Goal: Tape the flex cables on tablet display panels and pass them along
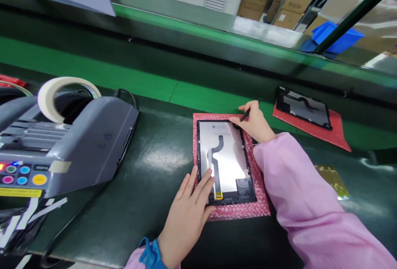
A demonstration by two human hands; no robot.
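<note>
A tablet display panel [231,157] lies with its silvery back up in a black frame, a dark ribbon cable [215,165] bending down its middle to a yellow-taped end. Beneath it is a sheet of pink bubble wrap [262,202]. My left hand [190,205] rests over the panel's lower left edge, fingers stretched out and holding nothing. At the upper right corner, my right hand [252,122] grips a slim black pen-like tool [245,115]. Its tip is down by the frame and partly hidden, so its exact kind does not show.
A grey tape dispenser [93,145] with a cream tape roll [46,99] stands at left, its cable running along the dark green bench [155,211]. Behind my right arm, another panel [304,107] lies on red wrap [338,132]. A gold sheet [333,180] lies nearer.
</note>
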